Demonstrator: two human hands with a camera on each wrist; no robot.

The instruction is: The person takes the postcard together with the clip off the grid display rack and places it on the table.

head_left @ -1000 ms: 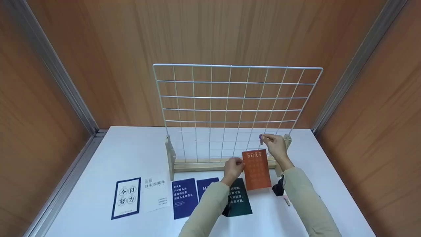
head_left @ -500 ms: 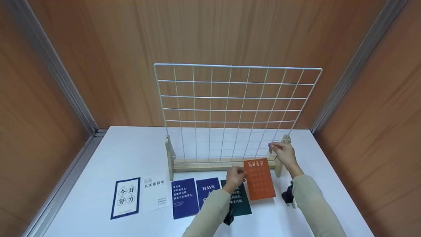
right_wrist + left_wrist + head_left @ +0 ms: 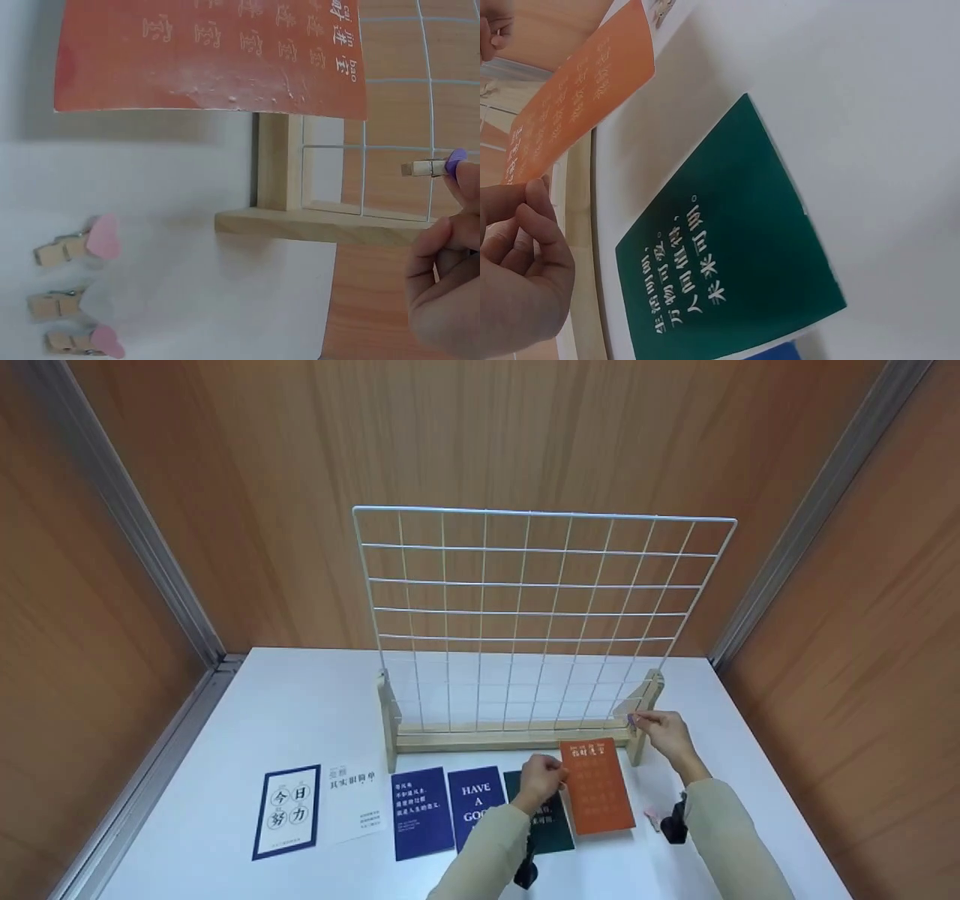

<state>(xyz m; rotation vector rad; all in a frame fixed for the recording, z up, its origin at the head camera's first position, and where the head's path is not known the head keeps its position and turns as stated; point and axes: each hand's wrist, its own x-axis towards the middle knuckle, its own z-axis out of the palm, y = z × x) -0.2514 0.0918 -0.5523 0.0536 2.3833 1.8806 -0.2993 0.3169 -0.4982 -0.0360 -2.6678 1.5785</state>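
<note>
Pinched at its left edge by my left hand (image 3: 541, 784), an orange card (image 3: 598, 787) with pale lettering is held above the table, just in front of the grid's wooden base. My right hand (image 3: 673, 741) pinches a small wooden clothespin (image 3: 426, 168) with a purple heart on it, near the right wooden foot (image 3: 645, 712) of the white wire grid (image 3: 517, 583). The left wrist view shows thumb and fingers on the orange card's edge. A dark green card (image 3: 720, 247) lies on the table below, partly covered by my left hand in the head view.
On the table lie two blue cards (image 3: 422, 814), a white card (image 3: 355, 802) and a blue-bordered card (image 3: 286, 811) in a row. Several heart clothespins, among them a pink one (image 3: 103, 237), lie at the right. Wooden panels enclose the back and sides.
Both hands have moved down and toward me. The orange card has come lower with the left hand, and the clothespin has moved right and down with the right hand.
</note>
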